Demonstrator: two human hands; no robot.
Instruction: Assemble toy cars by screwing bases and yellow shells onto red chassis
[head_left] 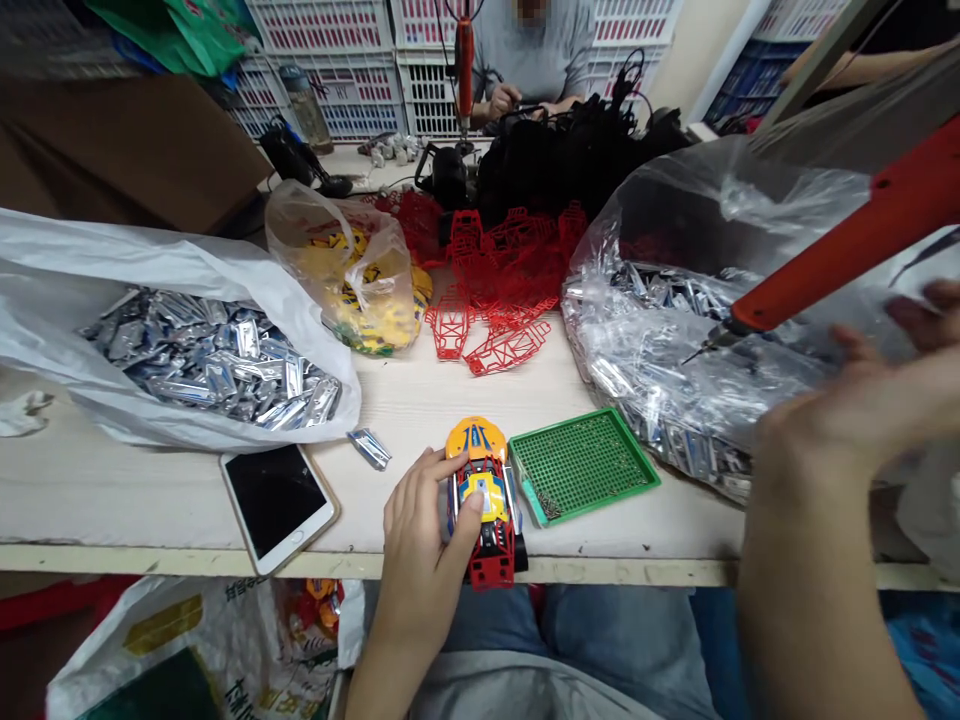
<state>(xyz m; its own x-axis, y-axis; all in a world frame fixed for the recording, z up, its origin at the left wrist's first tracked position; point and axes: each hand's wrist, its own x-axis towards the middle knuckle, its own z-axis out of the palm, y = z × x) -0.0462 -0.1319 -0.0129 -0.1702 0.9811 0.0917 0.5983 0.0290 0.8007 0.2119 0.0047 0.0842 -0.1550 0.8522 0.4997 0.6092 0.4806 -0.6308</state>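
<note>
Toy car: yellow bonnet and roof panel, red chassis frame, black wheels. It stands on the white table at its near edge, nose pointing away, rear overhanging slightly.

- Left hand: clamped on the car, thumb across the roof, fingers curled against its left side.
- Right hand: raised off the table at the right, blurred, fingers spread apart, just below the red electric screwdriver and not closed on it.
- Green screw tray: just right of the car, a few screws in its near corner.
- Smartphone: left of the hand, screen dark.
- Loose silver part: between phone and car.
- Red chassis frames: heaped behind.
- Bags of silver parts: white bag left, clear bag right.
</note>
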